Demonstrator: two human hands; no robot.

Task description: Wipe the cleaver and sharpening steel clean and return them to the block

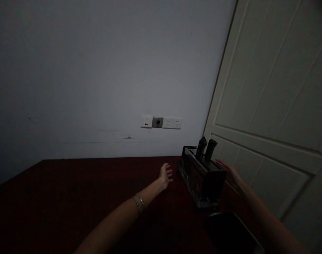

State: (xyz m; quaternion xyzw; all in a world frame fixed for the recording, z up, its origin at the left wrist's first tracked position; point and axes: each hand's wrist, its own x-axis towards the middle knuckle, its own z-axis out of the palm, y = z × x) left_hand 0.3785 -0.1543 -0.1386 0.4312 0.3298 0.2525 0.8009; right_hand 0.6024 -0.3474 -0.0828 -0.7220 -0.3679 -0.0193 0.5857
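A black box-shaped holder (pixel 194 174) with glossy sides, much like a knife block, stands on the dark red tabletop near the corner. Two dark handles (pixel 201 148) stick up out of its top. My left hand (pixel 165 175) is open to the left of the holder, palm turned towards it and fingers apart, with a gap between them. On the opposite side, my right hand (pixel 229 171) reaches along the holder with its fingers stretched out. Part of that hand is behind the holder, and I cannot tell if it touches.
A dark flat object (pixel 231 231) lies in front of the holder, its kind too dim to tell. White and grey wall sockets (pixel 161 122) are on the wall behind the tabletop (pixel 97 187). A pale panelled door (pixel 261 141) rises close on the right.
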